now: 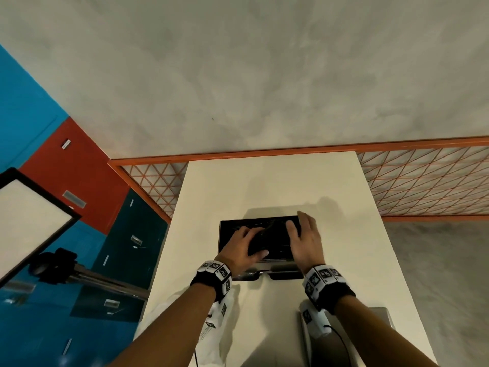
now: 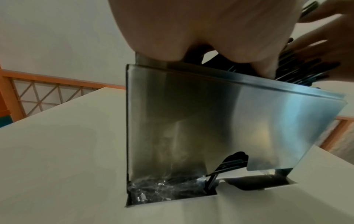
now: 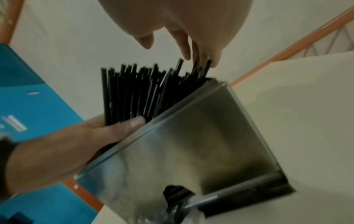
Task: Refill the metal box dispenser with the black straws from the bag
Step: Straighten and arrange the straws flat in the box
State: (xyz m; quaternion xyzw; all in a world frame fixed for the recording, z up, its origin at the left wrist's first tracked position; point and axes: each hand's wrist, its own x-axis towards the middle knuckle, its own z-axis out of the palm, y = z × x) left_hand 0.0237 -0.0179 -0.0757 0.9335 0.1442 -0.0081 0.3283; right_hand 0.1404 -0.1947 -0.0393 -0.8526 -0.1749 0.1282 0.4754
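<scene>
The metal box dispenser [image 1: 225,234] stands open-topped in the middle of the white table [image 1: 264,181]. My left hand [image 1: 252,243] grips a bundle of black straws [image 3: 145,87] near one end and holds it slanted in the box's open top. The far ends fan out above the rim. My right hand [image 1: 296,226] is at the right end of the box, and its straight fingers [image 3: 184,45] touch the straw tips. The shiny front wall [image 2: 210,121] fills the left wrist view. More straws [image 2: 229,163] show in its lower slot.
A crumpled white bag [image 1: 211,337] lies on the table under my left forearm. A grey metal piece [image 1: 381,319] sits at the near right by my right forearm. An orange mesh railing [image 1: 423,181] runs behind the table, and blue and red lockers [image 1: 66,168] stand on the left.
</scene>
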